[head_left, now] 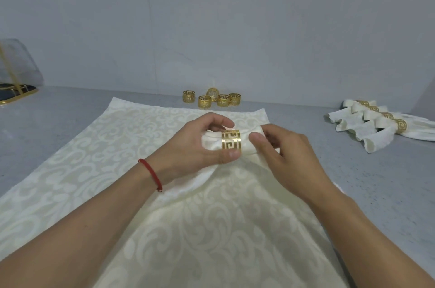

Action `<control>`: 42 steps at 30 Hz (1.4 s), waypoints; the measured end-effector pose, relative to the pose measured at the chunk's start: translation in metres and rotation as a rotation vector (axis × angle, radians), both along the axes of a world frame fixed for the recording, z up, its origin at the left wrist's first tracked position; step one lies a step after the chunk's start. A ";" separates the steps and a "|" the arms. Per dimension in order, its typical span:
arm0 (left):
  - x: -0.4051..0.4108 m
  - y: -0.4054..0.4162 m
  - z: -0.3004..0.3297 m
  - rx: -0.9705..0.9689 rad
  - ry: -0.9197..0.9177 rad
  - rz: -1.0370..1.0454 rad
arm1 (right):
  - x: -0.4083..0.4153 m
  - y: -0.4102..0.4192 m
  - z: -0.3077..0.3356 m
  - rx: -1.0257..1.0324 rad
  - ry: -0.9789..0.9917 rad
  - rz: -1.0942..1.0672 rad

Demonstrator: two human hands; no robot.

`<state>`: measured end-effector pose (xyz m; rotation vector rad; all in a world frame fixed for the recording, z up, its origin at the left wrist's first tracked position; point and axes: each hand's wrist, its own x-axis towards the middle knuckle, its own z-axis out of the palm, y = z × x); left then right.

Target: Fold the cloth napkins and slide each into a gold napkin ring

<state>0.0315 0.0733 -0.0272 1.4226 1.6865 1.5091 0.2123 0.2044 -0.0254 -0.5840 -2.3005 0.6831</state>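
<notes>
Left hand (200, 144) pinches the gold ring (231, 143) around the rolled napkin (249, 144); right hand (282, 153) grips the napkin's end beside it.

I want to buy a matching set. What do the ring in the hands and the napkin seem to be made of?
The ring looks like thin metal with a polished gold finish: it glints, and a key pattern is cut through it. The napkin looks like woven cream cloth, damask-like, with a faint sheen and soft folds. The exact fibre cannot be told.

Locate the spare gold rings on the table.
In the head view, the spare rings sit clustered at the table's far edge by the wall, just beyond the spread cloth.
</notes>
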 end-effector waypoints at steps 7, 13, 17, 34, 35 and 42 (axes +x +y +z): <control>-0.003 -0.003 -0.002 0.055 -0.125 -0.022 | -0.002 0.006 -0.003 -0.252 0.115 -0.051; -0.004 -0.002 -0.004 0.001 -0.104 -0.066 | -0.004 0.006 -0.006 -0.272 0.144 -0.037; 0.001 0.000 -0.004 -0.055 -0.144 -0.080 | -0.007 0.001 -0.006 -0.336 0.188 0.018; 0.035 0.013 0.066 -0.200 0.082 -0.024 | 0.040 0.019 0.031 -0.522 0.172 0.152; 0.042 0.017 0.069 -0.192 0.121 -0.002 | 0.047 0.023 0.038 -0.506 0.162 0.142; 0.094 0.071 0.078 -0.273 -0.183 -0.081 | 0.114 0.080 0.064 -0.259 0.052 -0.077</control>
